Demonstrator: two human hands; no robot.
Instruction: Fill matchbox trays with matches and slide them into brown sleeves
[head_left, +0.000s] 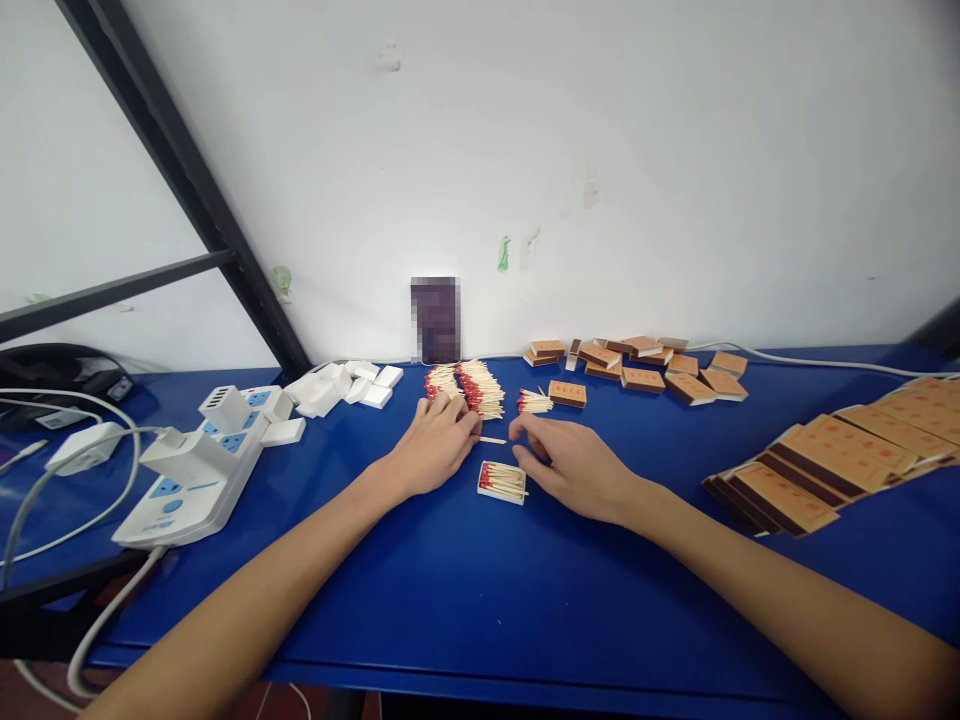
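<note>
Tray [485,489] white, holding red-tipped matches [505,480]; left hand [439,448] loosely open, right hand [574,468] grip unclear.

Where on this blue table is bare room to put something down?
Bare: the table front between the forearms, and between right hand and flattened sleeves. Crowded: matches, matchboxes and white boxes near the wall; power strip at left.

A power strip [187,480] with white chargers [225,405] sits at the left edge of the desk [480,600]. White blocks [352,385] lie along the back edge, brown boxes [645,365] further right. Flat brown sleeves [832,465] fan out at the right edge.
</note>
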